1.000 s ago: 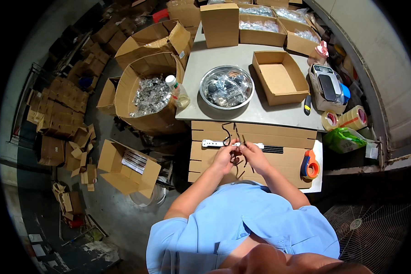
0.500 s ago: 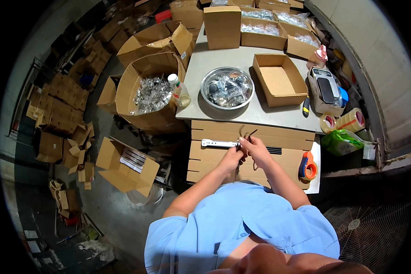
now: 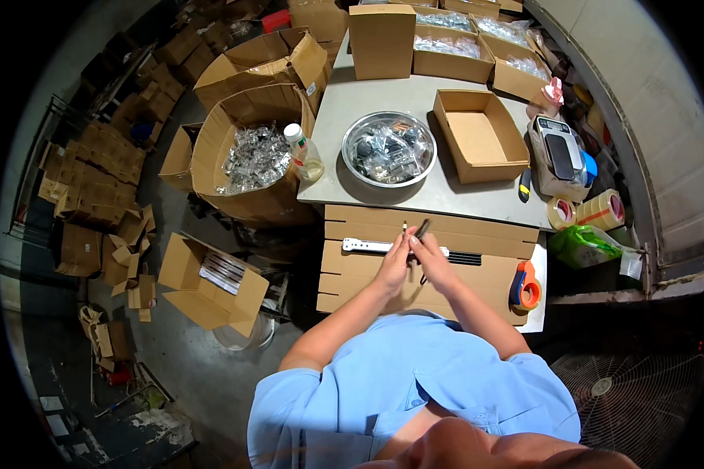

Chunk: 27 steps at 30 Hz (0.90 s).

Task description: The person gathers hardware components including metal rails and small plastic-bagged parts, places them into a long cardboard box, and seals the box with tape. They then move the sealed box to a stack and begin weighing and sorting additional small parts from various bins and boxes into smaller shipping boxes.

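My left hand (image 3: 393,266) and my right hand (image 3: 432,260) are close together over a flat cardboard sheet (image 3: 352,277). Pressed between their fingers is a thin dark cord-like bundle (image 3: 422,227), whose dark and pale ends poke out above the fingertips. A small dark part also hangs below the right hand; its exact kind is hard to make out. Beneath the hands lies a white perforated metal strip (image 3: 360,245), partly covered by the fingers. Dark parallel bars (image 3: 465,258) stick out on the right side of the hands.
On the grey table stand a metal bowl of bagged parts (image 3: 389,181), an open cardboard box (image 3: 489,170), a bottle (image 3: 308,160) and a scale (image 3: 556,148). An orange-blue tape dispenser (image 3: 526,288) lies right. Left are large cartons (image 3: 250,205); a fan (image 3: 602,387) stands lower right.
The dark cord, loosely looped with ends spread out before, is now gathered between my fingers. My hands have come together, palms facing. The view has shifted slightly.
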Motion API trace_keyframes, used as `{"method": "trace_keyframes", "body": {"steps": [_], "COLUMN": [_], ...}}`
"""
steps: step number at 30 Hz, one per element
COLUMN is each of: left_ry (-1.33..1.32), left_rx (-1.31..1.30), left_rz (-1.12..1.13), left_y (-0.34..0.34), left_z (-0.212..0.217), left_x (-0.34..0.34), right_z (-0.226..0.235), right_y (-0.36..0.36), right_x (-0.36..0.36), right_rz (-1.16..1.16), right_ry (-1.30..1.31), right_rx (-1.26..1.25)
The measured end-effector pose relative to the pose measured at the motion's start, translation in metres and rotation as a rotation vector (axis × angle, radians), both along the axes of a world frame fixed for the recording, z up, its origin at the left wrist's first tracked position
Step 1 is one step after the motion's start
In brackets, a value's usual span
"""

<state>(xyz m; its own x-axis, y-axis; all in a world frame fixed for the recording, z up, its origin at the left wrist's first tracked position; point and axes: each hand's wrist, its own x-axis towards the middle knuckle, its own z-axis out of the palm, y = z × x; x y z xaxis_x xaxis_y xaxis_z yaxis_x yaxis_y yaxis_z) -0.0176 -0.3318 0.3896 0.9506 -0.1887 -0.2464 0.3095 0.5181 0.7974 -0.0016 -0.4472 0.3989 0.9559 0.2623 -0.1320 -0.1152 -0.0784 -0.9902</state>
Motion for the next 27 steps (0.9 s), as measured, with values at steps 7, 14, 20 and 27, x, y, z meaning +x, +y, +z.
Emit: {"method": "trace_keyframes", "body": {"steps": [7, 14, 20, 27], "left_ry": [0.162, 0.717, 0.475, 0.154], "left_rx": [-0.278, -0.464, -0.464, -0.052], "left_rz": [-0.01, 0.144, 0.289, 0.285], "left_y": [0.001, 0.04, 0.074, 0.121], "left_z": [-0.046, -0.04, -0.022, 0.002], "left_x": [0.006, 0.019, 0.036, 0.103], "right_z": [-0.002, 0.028, -0.001, -0.007], "right_y": [0.031, 0.032, 0.05, 0.061], "right_x": [-0.004, 0.122, 0.263, 0.282], "right_rz": [0.151, 0.371, -0.254, 0.057], "right_ry": [-0.229, -0.176, -0.45, -0.466], "right_rx": [-0.759, -0.92, -0.971, -0.798]}}
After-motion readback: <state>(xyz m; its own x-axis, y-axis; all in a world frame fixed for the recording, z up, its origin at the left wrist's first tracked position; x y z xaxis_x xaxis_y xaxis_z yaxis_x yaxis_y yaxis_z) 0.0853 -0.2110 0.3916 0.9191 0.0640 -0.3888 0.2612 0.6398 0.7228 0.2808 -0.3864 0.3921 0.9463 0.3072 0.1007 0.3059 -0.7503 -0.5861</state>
